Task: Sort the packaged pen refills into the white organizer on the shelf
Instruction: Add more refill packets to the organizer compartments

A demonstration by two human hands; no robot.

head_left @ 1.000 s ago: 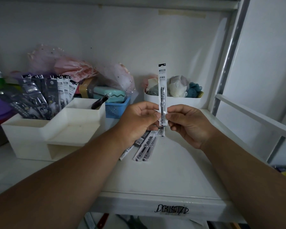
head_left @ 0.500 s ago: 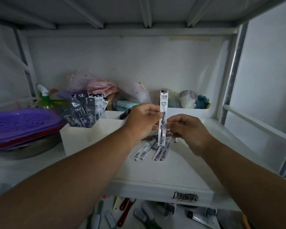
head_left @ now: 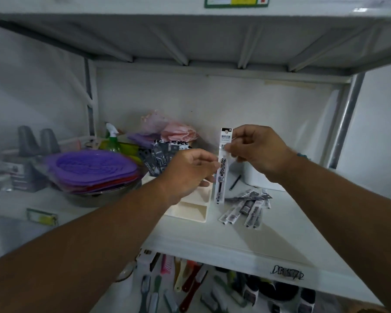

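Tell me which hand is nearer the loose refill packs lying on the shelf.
Right. The right hand is above the loose refill packs; the left hand is farther left, over the white organizer.

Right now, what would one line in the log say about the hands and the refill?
right hand: pinches upright pen refill pack | left hand: touching pack | white organizer: below | loose refills: on shelf
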